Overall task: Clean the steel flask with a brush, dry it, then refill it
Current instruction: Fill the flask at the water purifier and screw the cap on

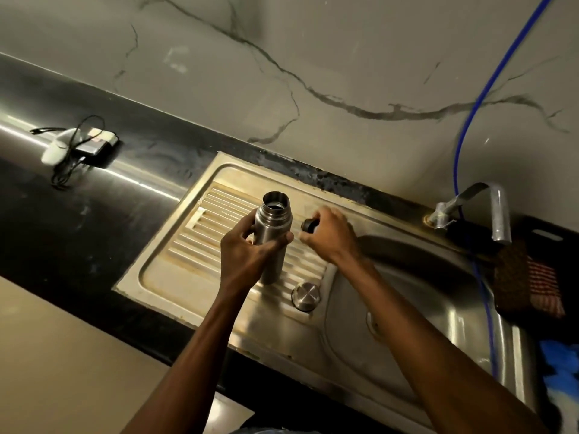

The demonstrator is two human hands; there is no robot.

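Note:
The steel flask (273,227) stands upright on the ribbed drainboard (194,245) of the sink, its mouth uncovered. My left hand (247,250) grips the flask around its middle. Just to the right of the flask, my right hand (329,234) holds a small black stopper (308,226) in curled fingers. The flask's round steel cap (306,295) lies on the drainboard close to the basin's edge, in front of the flask.
The sink basin (423,308) lies to the right, with a steel tap (488,211) and a blue hose (463,145) behind it. A brown cloth (529,277) sits at the far right. A charger and cables (78,145) rest on the black counter at left.

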